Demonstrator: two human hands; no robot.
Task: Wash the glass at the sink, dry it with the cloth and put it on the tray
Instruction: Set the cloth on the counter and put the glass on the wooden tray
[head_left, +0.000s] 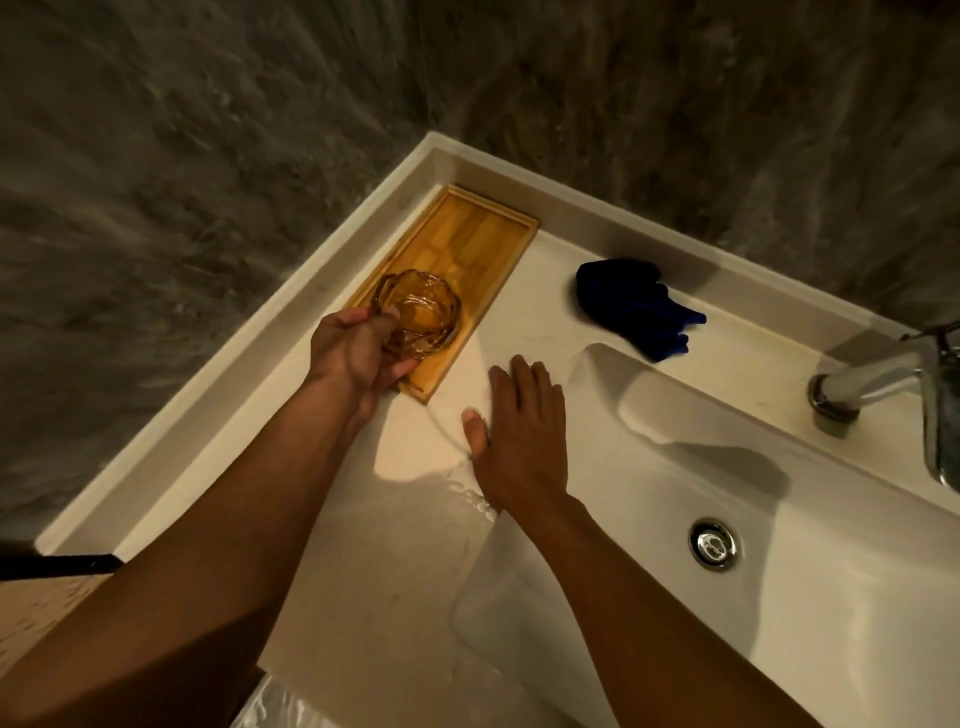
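Right, left hand (358, 358) has the amber glass (415, 312) pinched at the near rim, thumb inside and fingers wrapped round the wall, mouth up, over the near end of the wooden tray (467, 234). I can't tell if the base is touching the tray or just above it. I can't judge from this view whether it's washed yet; I read this as either picking up or setting down. Either way: keep it level, don't squeeze the thin rim, and if placing, get the base fully inside the tray lip before letting go, since it's close to the near edge. Right hand (519, 436) is flat and spread, palm down on the counter (545, 312) just beside the tray, holding nothing. There's a wet streak on the counter by that wrist, so it's slippery there. Further right the blue cloth (639, 306) lies bunched near the back ledge, well apart from both hands. Then the basin (779, 519) with its chrome drain (714, 543), tap (883, 384) at far right, no water running that I can see. White counter, rough grey wall (208, 130) behind, dim warm light.
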